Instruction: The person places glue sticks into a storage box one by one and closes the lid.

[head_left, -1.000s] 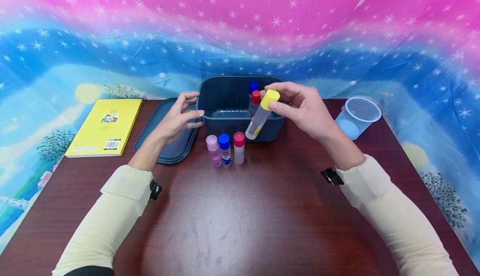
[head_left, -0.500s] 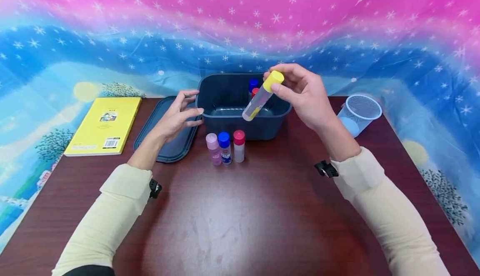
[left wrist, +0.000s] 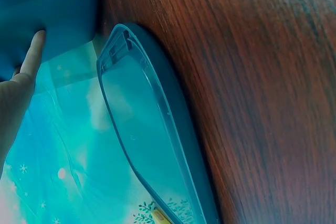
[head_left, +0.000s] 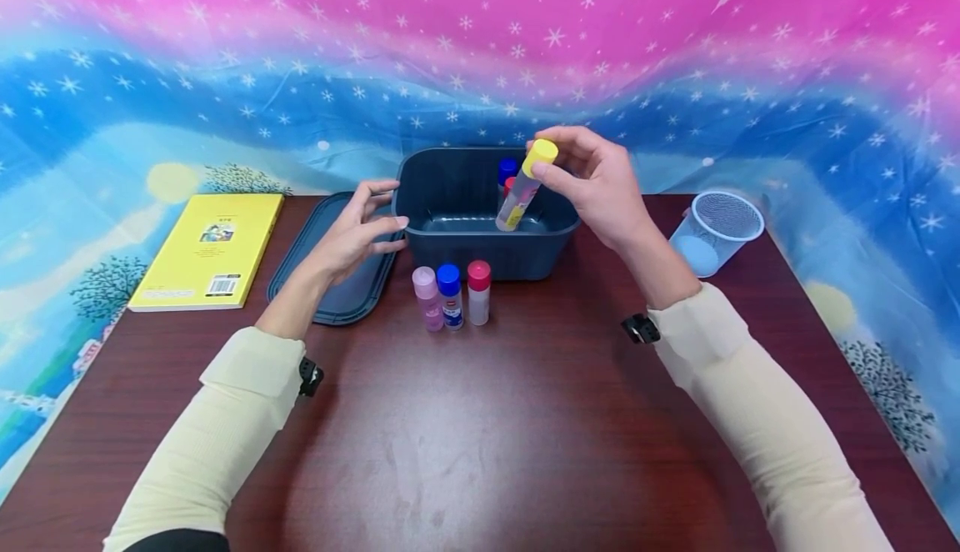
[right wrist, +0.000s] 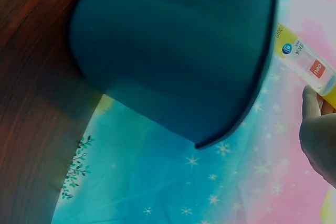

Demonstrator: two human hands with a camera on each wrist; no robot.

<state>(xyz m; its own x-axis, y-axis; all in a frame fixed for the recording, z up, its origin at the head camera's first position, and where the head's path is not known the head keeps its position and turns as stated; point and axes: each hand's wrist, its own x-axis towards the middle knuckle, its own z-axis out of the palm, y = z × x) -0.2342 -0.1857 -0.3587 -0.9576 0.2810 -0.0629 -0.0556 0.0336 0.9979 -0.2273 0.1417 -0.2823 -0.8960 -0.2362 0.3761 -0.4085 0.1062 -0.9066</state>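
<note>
Between the thumb and fingers of my right hand (head_left: 600, 181) is a clear glue bottle (head_left: 520, 195) by its yellow cap. The bottle tilts, its lower end over the dark bin (head_left: 487, 256) near the front rim. In the right wrist view, the glue bottle (right wrist: 310, 64) shows a printed label beyond the bin's edge. Inside the bin stand a blue-capped bottle (head_left: 507, 170) and a red-capped one, partly hidden. My left hand (head_left: 356, 239) touches the bin's left end with spread fingers. In front stand a pink bottle (head_left: 428, 302), a blue-capped bottle (head_left: 450, 298) and a red-capped bottle (head_left: 478, 295).
Left of the bin lies its dark lid (head_left: 348, 293), partly under the left hand. Farther left is a yellow book (head_left: 210, 252). A light-blue mesh pen cup (head_left: 716, 231) leans at the right. Behind the table (head_left: 480, 435) hangs a patterned cloth.
My right hand has raised the yellow-capped glue bottle from in front of the bin to above its opening, then shifted slightly left. The left hand stays at the bin's end.
</note>
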